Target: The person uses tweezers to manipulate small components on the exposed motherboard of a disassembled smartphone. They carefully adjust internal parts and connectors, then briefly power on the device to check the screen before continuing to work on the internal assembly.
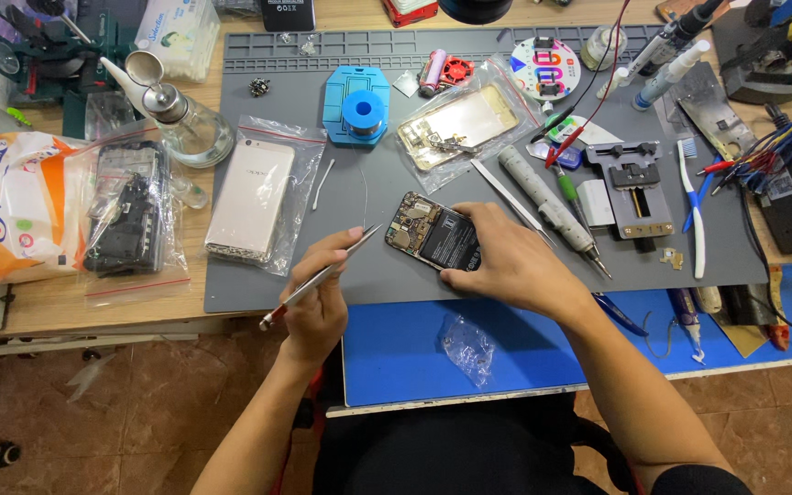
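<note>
Left hand (pixel 315 295) grips metal tweezers (pixel 321 278) with fingers closed round the shaft, tips aimed at the opened phone (pixel 433 234). Right hand (pixel 506 261) lies curled over that phone's right end, pinning it to the grey mat (pixel 368 275) near the desk's front edge. Just nearer, a small clear bag (pixel 467 346) lies on the blue mat (pixel 396 353). Farther left, a bagged gold phone (pixel 251 199); beyond, a blue holder with a solder spool (pixel 357 115).
</note>
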